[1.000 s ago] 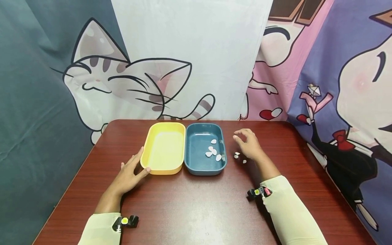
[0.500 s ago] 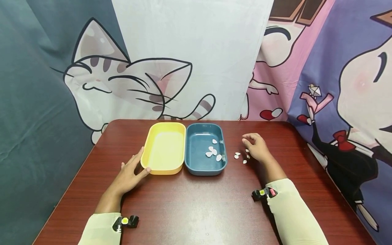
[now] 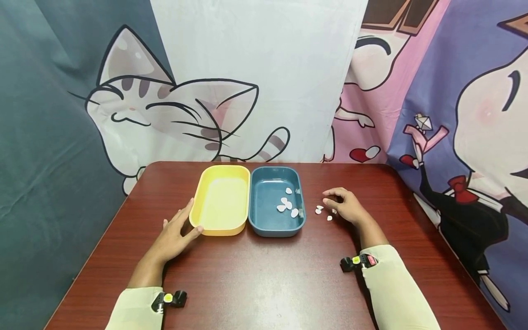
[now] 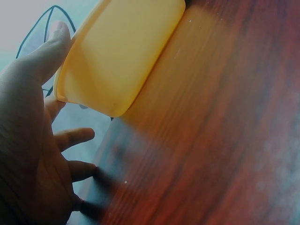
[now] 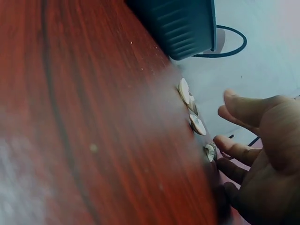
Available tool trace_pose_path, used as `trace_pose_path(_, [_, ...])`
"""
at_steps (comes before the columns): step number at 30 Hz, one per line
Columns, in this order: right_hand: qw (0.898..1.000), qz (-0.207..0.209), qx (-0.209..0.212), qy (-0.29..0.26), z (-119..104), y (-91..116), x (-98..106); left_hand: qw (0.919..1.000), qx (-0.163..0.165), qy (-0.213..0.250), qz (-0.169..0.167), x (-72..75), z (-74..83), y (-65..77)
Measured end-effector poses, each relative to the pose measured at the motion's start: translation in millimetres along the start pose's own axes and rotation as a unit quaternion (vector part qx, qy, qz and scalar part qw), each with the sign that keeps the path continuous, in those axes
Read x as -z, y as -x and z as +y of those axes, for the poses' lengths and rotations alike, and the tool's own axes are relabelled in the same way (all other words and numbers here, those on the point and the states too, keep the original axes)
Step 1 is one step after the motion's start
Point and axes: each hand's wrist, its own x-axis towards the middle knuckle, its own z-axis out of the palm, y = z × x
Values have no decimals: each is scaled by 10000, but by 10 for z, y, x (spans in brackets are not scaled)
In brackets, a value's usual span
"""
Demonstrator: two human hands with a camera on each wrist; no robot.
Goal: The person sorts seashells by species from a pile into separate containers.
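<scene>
On the table's left, my left hand [image 3: 171,236] rests against the near-left corner of a yellow tray [image 3: 218,231]. In the left wrist view, its thumb [image 4: 54,51] lies along the tray's rim and the other fingers are spread. My right hand [image 3: 345,205] hovers right of a blue tray [image 3: 277,233], beside a few small whitish seashells [image 3: 318,211] on the table. The right wrist view has its fingertips close to a ridged shell [image 5: 209,152], with a gap between thumb and fingers and nothing seen held. Several white shells [image 3: 288,205] lie inside the blue tray.
Both trays stand side by side on a dark red-brown wooden table [image 3: 264,275], near its far edge. A cloth backdrop with cartoon figures [image 3: 264,68] hangs right behind the table. Each wrist wears a small black camera [image 3: 178,299].
My right hand has moved right from near the blue tray, then lower, over the loose shells, uncovering some and covering one. The left hand and both trays have stayed in place.
</scene>
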Motion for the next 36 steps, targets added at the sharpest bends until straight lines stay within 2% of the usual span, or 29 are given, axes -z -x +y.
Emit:
trace_pose_path(6, [9983, -136, 487, 290, 89, 14, -43, 10000, 36, -44, -6, -2, 4, 5])
trace_pose_path(15, [9978, -244, 381, 484, 96, 30, -81, 10000, -15, -39, 17, -16, -18, 10])
trace_pose_path(36, [9956, 0, 506, 791, 65, 64, -135, 10000, -6, -30, 8, -5, 6, 8])
